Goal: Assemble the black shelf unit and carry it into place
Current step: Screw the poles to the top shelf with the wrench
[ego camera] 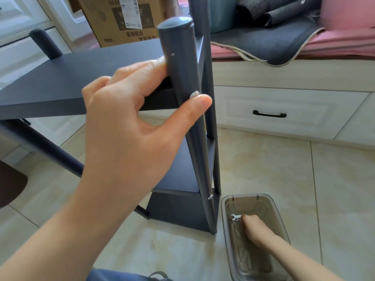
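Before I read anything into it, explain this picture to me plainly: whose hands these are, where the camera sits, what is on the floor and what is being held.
There is no machine here. A person wears one wide-angle camera on the head, so it looks forward and down at that person's own two bare hands.

The left hand grips an upright post of the black shelf unit, its thumb resting just beside a silver bolt head where the top shelf board meets the post. Lower shelves show beneath.

The right hand reaches down into a clear plastic tub on the tiled floor. Its fingers are at a small silver wrench with small hardware beside it; whether they already hold it is unclear.

Behind stand a cardboard box and a white drawer with a black handle.
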Tool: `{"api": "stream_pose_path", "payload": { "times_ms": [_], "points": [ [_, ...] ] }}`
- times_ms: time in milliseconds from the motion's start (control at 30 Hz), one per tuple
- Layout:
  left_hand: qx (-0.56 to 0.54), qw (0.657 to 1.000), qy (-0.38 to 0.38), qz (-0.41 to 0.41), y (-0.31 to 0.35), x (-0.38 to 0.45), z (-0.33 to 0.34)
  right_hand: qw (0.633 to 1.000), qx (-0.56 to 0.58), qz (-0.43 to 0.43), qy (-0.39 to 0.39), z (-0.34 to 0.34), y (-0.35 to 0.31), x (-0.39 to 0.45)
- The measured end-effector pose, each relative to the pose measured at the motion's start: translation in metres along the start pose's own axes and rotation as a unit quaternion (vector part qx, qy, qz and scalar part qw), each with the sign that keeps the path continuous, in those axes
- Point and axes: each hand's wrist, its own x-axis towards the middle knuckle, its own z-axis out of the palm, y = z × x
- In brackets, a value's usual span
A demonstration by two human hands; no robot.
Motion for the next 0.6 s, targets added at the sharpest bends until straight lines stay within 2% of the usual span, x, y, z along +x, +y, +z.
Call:
{"api": "stream_pose_path", "payload": {
  "times_ms": [67,233,500,600],
  "points": [
    [-0.011,1.000,0.015,0.008,0.013,-0.003,0.001,0.998,0.034,0.043,-0.023,-0.007,0.001,-0.005],
    [-0.022,1.000,0.006,0.009,0.033,-0.004,-0.005,0.997,0.049,0.062,-0.019,-0.022,0.009,-0.020],
    [-0.028,0.999,0.002,0.016,0.030,-0.003,-0.006,0.998,0.051,0.020,-0.017,-0.005,-0.001,-0.011],
    [-0.017,1.000,0.003,0.017,0.030,-0.002,-0.005,1.000,0.003,-0.006,-0.015,0.001,-0.003,-0.005]
  ]
}}
